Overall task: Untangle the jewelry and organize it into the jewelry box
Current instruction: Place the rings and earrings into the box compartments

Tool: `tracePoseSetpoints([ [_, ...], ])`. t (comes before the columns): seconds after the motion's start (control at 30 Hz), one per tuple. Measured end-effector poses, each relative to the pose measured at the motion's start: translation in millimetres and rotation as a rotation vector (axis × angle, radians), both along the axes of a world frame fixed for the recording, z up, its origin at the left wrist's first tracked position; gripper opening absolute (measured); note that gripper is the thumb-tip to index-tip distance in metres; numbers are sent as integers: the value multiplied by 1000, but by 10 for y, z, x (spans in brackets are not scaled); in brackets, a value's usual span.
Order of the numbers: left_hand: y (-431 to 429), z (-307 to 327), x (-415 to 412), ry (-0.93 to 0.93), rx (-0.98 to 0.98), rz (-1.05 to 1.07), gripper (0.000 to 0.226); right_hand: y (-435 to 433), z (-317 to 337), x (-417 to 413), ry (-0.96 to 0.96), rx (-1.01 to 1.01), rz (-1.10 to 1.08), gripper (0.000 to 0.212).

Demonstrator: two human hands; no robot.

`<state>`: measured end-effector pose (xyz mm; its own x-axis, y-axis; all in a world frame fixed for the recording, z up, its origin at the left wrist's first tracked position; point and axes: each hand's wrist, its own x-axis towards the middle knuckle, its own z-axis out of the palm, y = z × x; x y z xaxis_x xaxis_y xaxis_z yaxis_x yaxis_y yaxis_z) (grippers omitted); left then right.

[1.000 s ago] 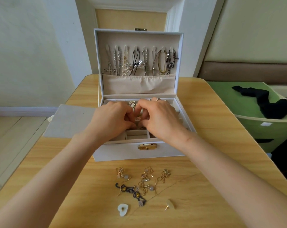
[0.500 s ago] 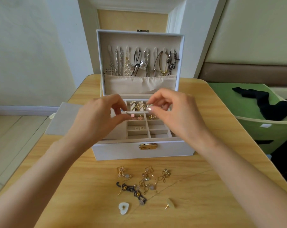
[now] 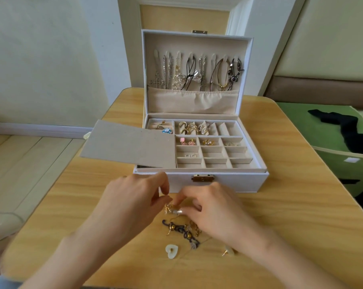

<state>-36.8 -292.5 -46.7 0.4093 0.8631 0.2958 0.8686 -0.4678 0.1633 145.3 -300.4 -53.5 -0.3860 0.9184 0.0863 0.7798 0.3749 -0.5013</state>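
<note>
Hands: both moved off the jewelry box [image 3: 228, 182] tray, down to the table [image 3: 291, 205] in front. Left hand [image 3: 132, 203] and right hand [image 3: 216, 211]: fingertips pinch one gold earring [image 3: 169, 209], just above the tangled pile [image 3: 182, 230]. Step: separating a piece. Next, likely: free it gently, then carry it to an empty compartment.
</note>
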Motion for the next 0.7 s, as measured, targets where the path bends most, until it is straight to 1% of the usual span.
tracePoseSetpoints([
  [0.13,26,-110,-10,123,-25,-12,39,-11,-18,-28,28,1,10,12],
  [0.2,43,-134,-13,143,-16,-4,40,-24,-33,-31,-12,20,12,14],
  [0.27,55,-131,-24,147,-22,-2,40,-33,-21,-12,-31,15,5,9],
  [0.3,61,-144,-36,138,-22,2,38,-34,-6,7,-41,5,2,6],
  [0.33,60,-145,-39,125,-29,9,35,-34,9,28,-52,-4,-1,7],
  [0.4,52,-145,-36,99,-21,-3,27,-30,36,70,-79,-11,-15,18],
  [0.5,29,-101,21,71,-67,-19,11,-18,44,114,-94,-18,-60,21],
  [0.57,28,-98,46,50,-84,-25,10,-11,40,113,-95,-35,-66,20],
  [0.7,39,-118,62,97,-127,-12,12,-3,53,142,-56,-43,-48,13],
])
